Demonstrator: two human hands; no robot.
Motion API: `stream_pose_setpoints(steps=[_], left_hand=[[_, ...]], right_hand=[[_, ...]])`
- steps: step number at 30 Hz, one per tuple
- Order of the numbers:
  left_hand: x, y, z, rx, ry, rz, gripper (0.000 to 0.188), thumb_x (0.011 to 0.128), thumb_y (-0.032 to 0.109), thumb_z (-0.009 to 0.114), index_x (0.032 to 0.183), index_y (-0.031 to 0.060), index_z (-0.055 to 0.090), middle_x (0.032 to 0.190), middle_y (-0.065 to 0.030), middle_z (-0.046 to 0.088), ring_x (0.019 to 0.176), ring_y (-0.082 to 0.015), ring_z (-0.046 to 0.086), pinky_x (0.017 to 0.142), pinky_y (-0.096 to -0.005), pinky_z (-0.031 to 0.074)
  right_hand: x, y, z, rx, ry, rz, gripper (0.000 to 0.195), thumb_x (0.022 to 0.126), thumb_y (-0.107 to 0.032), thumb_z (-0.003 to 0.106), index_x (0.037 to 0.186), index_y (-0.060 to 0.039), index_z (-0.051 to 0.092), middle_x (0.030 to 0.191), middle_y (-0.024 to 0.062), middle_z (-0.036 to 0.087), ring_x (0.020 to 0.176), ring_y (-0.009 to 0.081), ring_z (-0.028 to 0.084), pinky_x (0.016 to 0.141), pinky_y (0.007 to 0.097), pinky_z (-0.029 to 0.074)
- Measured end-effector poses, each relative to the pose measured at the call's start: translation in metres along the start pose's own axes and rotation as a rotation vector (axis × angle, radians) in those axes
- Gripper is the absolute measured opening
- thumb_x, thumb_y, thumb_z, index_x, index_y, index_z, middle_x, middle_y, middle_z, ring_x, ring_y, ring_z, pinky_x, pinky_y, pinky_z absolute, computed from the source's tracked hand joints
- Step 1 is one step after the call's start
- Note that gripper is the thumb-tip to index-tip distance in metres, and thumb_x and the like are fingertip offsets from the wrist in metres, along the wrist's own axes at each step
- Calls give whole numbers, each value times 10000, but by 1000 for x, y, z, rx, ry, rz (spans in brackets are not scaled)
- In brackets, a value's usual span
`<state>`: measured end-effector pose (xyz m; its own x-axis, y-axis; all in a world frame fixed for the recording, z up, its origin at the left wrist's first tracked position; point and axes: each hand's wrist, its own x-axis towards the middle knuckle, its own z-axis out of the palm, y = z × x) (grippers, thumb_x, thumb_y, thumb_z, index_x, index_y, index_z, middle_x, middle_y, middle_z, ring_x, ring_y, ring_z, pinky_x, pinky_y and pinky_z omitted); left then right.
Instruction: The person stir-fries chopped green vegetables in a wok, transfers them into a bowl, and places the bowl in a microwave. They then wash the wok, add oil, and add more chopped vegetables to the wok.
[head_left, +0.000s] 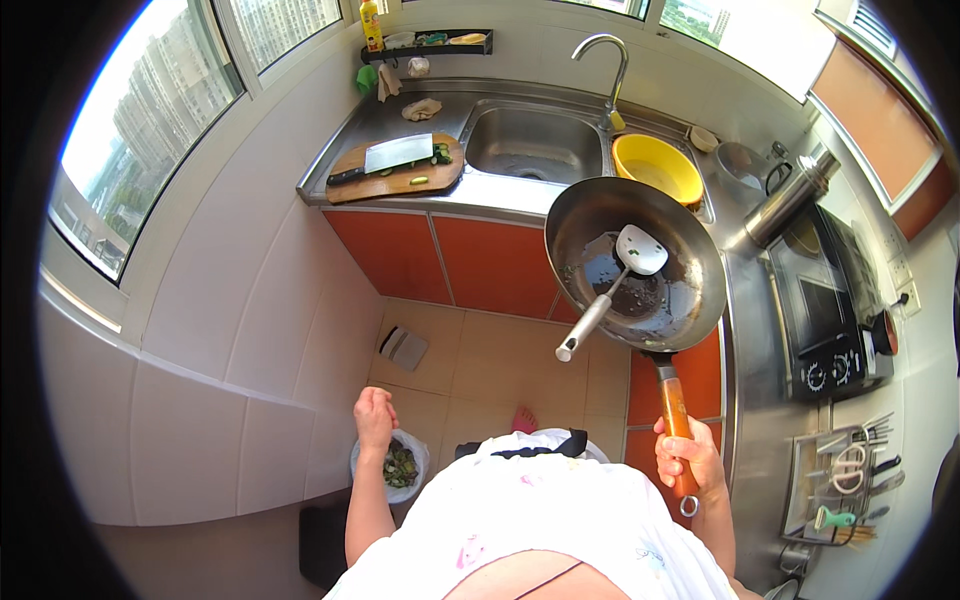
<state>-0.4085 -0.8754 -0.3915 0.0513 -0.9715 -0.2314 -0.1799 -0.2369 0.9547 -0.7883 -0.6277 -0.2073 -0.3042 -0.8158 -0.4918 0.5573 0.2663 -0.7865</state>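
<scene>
My right hand (691, 454) grips the orange-brown wooden handle (675, 405) of a dark metal wok (682, 300), held out in front of me. Oily liquid and small green bits cling to the wok's inside. Lying in it is a wok spatula (641, 250) with a pale blade; its metal handle juts over the rim toward me. My left hand (375, 416) hangs with loosely curled fingers, and nothing shows in it. Just below that hand, on the floor, a white-lined bin (418, 442) holds green vegetable scraps.
A cleaver (399, 153) rests on a wooden cutting board (352, 161) with cucumber pieces. Beside it are the steel sink (532, 139) and a yellow basin (660, 161), close to the wok's far rim. A black oven (817, 300) and utensil rack (840, 480) line the right counter.
</scene>
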Motion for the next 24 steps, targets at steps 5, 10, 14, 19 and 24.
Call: stream_pose_setpoints(steps=[5,10,14,19,24], left_hand=[[44,36,-6,-28,129,16,180,990,156,429,903,53,547,595,-12,519,450,-78,468,407,-232,400],[105,111,27,40,120,181,173,999,137,475,1140,55,532,817,-21,616,657,-73,556,588,-228,465],[214,189,69,-2,-31,552,256,991,105,515,1241,54,530,924,-40,637,798,-95,590,720,-236,492],[318,287,180,60,-424,1016,338,960,92,563,1295,55,525,1102,-106,649,1012,-193,624,872,-296,494],[362,353,331,282,-875,1365,493,962,251,545,1402,68,417,1405,-181,460,1308,-342,433,1080,-402,364]], right_hand=[[112,-55,19,-57,-129,26,258,850,-54,625,1054,15,484,674,41,510,471,74,492,421,270,492],[205,-80,36,-104,-182,52,254,834,-70,650,1022,-1,493,672,36,525,472,64,493,428,254,496],[256,-77,79,-48,-124,63,288,820,-73,660,1030,-4,475,694,47,537,468,65,493,440,253,508],[312,-70,104,-114,-61,-36,297,805,-46,658,1031,3,472,692,53,516,501,80,478,479,214,427],[346,-45,110,-198,-24,-104,304,815,-60,656,1045,8,470,703,53,524,508,84,491,468,227,417]])
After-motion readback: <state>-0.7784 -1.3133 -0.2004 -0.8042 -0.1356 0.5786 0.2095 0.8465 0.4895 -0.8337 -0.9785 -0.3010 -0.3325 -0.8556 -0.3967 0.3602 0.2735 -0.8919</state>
